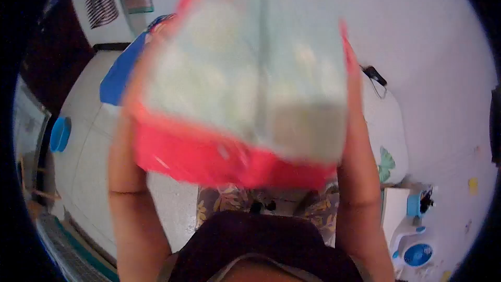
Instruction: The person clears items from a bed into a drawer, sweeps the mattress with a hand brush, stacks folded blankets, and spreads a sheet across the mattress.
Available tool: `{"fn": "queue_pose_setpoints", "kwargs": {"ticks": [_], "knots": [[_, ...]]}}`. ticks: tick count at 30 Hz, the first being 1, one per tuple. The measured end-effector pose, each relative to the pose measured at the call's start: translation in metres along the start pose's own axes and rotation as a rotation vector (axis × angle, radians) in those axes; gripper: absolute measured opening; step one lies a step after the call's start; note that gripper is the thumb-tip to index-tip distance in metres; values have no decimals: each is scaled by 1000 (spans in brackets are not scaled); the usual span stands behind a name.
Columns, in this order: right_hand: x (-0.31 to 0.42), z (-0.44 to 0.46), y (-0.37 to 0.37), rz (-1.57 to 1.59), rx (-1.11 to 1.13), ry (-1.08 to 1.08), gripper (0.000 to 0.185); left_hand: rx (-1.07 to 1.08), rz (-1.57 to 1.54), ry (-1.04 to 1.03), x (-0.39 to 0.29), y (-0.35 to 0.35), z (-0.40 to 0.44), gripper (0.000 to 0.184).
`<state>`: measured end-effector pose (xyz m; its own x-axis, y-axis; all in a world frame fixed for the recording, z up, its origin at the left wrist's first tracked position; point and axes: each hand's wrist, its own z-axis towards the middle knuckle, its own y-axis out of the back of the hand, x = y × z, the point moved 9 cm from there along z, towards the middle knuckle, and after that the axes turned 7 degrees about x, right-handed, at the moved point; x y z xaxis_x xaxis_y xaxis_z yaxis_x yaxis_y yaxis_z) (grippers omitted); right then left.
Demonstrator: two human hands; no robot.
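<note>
A pale green and white fabric piece with a bright pink-red border is raised in front of me, blurred by motion. A dark seam-like line runs down its middle, and a grey-beige patch shows at its lower right. My left hand grips its left side, the fingers smeared and partly covered. On the opposite side my right hand holds the edge, its fingers mostly behind the fabric. Whether it is a garment, a bag or a cover I cannot tell.
A blue cloth lies behind at the left. On the pale floor stands a blue basin. To the right are a white surface with a green leaf print, a black object with a cord and a white-and-blue fan.
</note>
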<state>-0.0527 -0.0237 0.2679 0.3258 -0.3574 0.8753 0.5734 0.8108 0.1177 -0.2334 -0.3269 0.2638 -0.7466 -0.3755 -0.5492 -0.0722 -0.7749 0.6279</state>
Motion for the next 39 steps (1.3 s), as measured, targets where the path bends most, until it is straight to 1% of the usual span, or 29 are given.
{"fn": "queue_pose_setpoints", "kwargs": {"ticks": [1, 3, 5, 6, 7, 9, 10, 11, 12, 13, 14, 15, 16, 17, 19, 20, 21, 22, 23, 25, 27, 29, 31, 32, 35, 37, 38, 39], "knots": [[4, 38, -22, 126, 62, 8, 43, -62, 138, -51, 2, 33, 16, 63], [-9, 82, -47, -205, 18, -45, 31, -146, 396, -143, 10, 82, 44, 58], [-2, 85, -78, -367, -29, 161, 25, -211, 628, -233, 17, 108, 67, 54], [-15, 59, -117, 93, 244, 193, 26, -238, 738, -265, 24, 113, 72, 52], [-2, 21, -122, -347, 356, 270, 37, -261, 836, -300, 29, 115, 78, 50], [-34, -49, -125, -704, 295, 421, 51, -266, 1014, -340, 49, 96, 79, 46], [-71, -65, -117, -779, 361, 298, 53, -237, 1075, -342, 65, 76, 77, 44], [-119, -71, -100, -854, 427, 162, 55, -169, 1071, -305, 91, 47, 82, 42], [-170, -75, -66, -926, 371, -1, 56, -82, 1031, -231, 115, 14, 75, 41], [-217, -85, -26, -995, 317, -162, 56, 7, 939, -118, 142, -19, 62, 44], [-249, -96, 23, -1043, 226, -295, 55, 82, 852, 0, 168, -51, 47, 49], [-270, -114, 71, -1164, 136, -319, 54, 120, 823, 78, 197, -74, 30, 53], [-284, -138, 95, -1510, 583, -351, 55, 156, 798, 155, 223, -91, 14, 58], [-318, -171, 156, -1130, 362, -816, 57, 133, 810, 183, 230, -102, 3, 60], [-315, -206, 200, -1259, 336, -843, 60, 80, 843, 241, 240, -111, 3, 65], [-317, -208, 213, -1266, 368, -823, 61, -58, 788, 67, 193, -118, 7, 63], [-316, -212, 221, -1266, 409, -810, 63, -183, 733, -105, 130, -128, 2, 61], [-318, -217, 222, -1260, 451, -803, 65, -124, 719, -145, 98, -155, 5, 59], [-324, -214, 229, -1252, 401, -803, 67, -68, 698, -184, 70, -190, 8, 57], [-332, -208, 245, -1237, 288, -805, 71, 413, 480, -321, 27, -289, 1, 59], [-334, -195, 251, -1238, 264, -835, 70, 443, 363, -498, -23, -369, -33, 65], [-336, -181, 258, -1242, 238, -829, 70, 699, 349, -262, -29, -449, -36, 67], [-342, -170, 260, -1231, 227, -791, 70, 728, 403, -214, -12, -517, -39, 67], [-344, -165, 263, -1219, 235, -766, 71, 747, 437, -185, -11, -536, -39, 68], [-368, -146, 274, -1203, 254, -710, 71, 611, 503, -189, -21, -571, -9, 69], [-391, -124, 290, -1234, 217, -679, 71, 603, 572, -186, -23, -590, 11, 67], [-405, -114, 298, -1201, 221, -715, 71, 592, 604, -192, -27, -599, 22, 67], [-417, -105, 309, -1174, 221, -755, 71, 618, 616, -148, -27, -606, 32, 65]]}}
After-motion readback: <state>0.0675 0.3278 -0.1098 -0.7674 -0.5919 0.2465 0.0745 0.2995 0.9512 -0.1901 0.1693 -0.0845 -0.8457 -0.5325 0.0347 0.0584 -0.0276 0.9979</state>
